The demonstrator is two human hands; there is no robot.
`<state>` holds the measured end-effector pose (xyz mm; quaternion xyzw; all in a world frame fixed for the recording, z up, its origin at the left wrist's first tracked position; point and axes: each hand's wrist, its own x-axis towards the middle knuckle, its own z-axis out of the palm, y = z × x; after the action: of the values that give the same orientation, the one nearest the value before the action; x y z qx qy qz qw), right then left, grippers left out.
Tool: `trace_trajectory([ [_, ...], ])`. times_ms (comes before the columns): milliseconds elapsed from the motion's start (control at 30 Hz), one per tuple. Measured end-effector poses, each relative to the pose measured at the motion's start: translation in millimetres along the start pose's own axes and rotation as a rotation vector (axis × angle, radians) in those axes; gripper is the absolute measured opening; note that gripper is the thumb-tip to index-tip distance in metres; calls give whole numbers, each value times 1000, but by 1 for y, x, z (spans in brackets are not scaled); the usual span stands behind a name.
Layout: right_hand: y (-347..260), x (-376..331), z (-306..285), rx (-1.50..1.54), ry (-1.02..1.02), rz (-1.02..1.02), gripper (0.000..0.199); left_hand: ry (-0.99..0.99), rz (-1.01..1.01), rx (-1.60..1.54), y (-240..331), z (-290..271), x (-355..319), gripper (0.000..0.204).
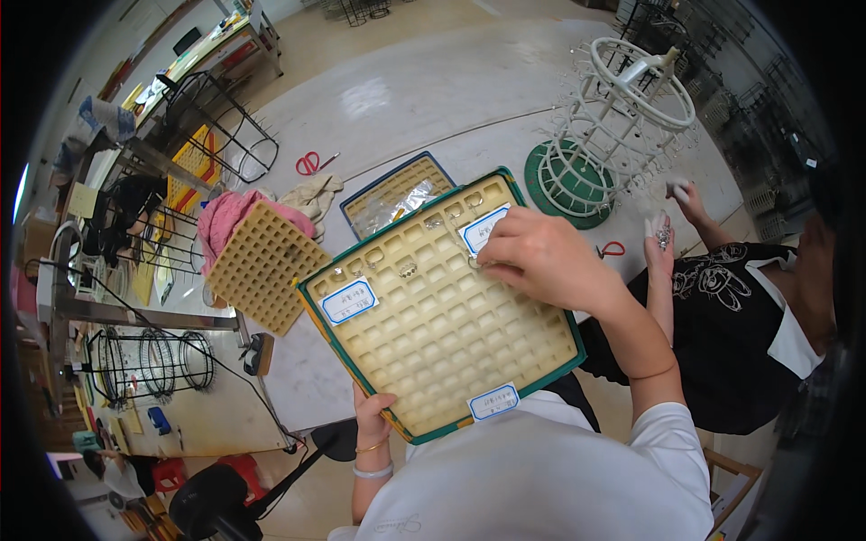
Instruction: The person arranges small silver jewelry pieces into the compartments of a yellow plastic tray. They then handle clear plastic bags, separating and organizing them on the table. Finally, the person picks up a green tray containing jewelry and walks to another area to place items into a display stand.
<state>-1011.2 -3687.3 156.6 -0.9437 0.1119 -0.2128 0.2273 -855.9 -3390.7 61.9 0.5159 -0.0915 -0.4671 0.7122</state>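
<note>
A cream tray of small square compartments with a green rim (pixel 439 347) is tilted in front of my body. My left hand (pixel 373 417) grips its lower left edge, thumb on top. Over the tray's upper right part, my right hand (pixel 541 257) is closed with fingertips pinched at the compartments; what they hold, if anything, is too small to make out. Small silvery pieces (pixel 408 270), some ring-shaped, sit in the upper rows. Blue-bordered white labels (pixel 349 301) lie on the tray, one of them partly under my right hand.
Behind the tray lies a blue-rimmed tray (pixel 356 206) with clear plastic bags. At left are a cream grid board (pixel 262 270), a pink cloth (pixel 225 221) and red scissors (pixel 308 163). A white wire rack (pixel 622 117) stands right, near a co-worker's hands (pixel 663 248) holding silvery pieces.
</note>
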Motion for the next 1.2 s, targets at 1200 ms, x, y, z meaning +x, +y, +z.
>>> trace_trajectory([
  [1200, -5, 56, -36, 533, -8, 188, 12, 19, -6, 27, 19, 5, -6, 84],
])
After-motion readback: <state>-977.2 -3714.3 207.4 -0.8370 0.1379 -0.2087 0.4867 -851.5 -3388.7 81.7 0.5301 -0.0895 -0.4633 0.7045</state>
